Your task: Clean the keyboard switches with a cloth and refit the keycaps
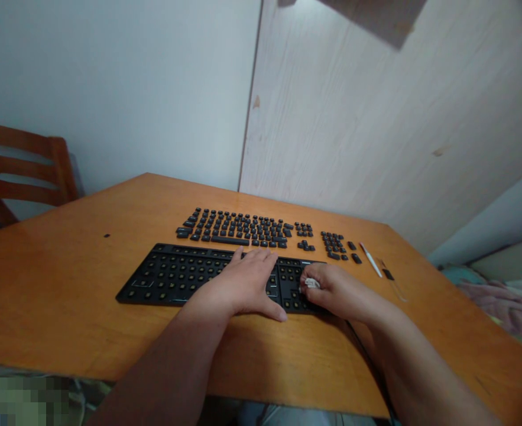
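A black keyboard point(172, 278) with its keycaps off lies on the wooden table, bare switches showing in rows. My left hand point(247, 284) rests flat across its middle, fingers spread over the upper rows and thumb near the front edge. Over the number pad end, my right hand point(325, 284) is closed around a crumpled white tissue or cloth point(313, 283), only partly visible, and presses it down at the switches. Behind the keyboard, the loose black keycaps point(238, 228) are laid out in keyboard order.
To the right lie a white stick-like tool point(370, 260) with a red tip and a small dark tool with wire loops point(389, 274). A black cable point(367, 355) runs off the front edge. A small dark piece point(107, 235) sits left; a wooden chair point(25, 165) stands beyond.
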`<state>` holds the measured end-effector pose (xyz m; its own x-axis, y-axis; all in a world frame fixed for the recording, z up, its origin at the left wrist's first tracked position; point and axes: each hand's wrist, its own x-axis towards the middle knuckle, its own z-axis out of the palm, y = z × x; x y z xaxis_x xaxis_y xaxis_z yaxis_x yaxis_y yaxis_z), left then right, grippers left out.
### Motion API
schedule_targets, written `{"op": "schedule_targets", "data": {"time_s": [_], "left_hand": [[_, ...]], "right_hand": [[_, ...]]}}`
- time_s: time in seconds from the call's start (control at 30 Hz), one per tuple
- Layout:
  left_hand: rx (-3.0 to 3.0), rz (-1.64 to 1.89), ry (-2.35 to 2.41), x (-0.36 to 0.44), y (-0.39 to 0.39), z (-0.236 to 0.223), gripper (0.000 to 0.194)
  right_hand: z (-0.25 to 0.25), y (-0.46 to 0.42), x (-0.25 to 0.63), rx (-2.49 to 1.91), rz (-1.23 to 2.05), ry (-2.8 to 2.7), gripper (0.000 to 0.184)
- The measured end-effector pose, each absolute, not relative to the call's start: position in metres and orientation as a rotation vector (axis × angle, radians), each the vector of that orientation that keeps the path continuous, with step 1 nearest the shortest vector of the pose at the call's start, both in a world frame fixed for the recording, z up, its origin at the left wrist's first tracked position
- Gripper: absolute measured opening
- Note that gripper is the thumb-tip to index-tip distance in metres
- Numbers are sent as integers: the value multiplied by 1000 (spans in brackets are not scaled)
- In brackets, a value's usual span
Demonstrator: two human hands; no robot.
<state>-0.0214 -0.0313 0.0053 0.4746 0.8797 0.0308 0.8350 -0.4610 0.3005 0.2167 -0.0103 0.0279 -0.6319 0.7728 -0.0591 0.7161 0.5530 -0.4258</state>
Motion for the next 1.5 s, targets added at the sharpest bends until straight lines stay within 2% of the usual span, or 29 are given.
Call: {"op": "schedule_targets", "data": {"time_s": [0.67,0.83,1.0,1.17,1.33,1.5], "left_hand": [[2476,277,1455,-19,-29,2,120],[2478,275,1456,-19,-29,5,117],[2482,277,1445,-19,-29,6,119],[2459,289,1459,-18,-29,6,119],[2467,264,1454,-19,-31,7,116],[2475,249,1464,-19,-31,7,120]], "right_hand": [[29,-9,216,-1324,600,-2641,9],[32,-10,219,-1259,728,-2699,9],[33,-9,218,-1346,615,-2641,10],[34,-10,218,-1277,698,-2678,10],[31,-8,217,-1358,593,-2614,10],[29,-10,217,-1293,627,-2653,10]]}}
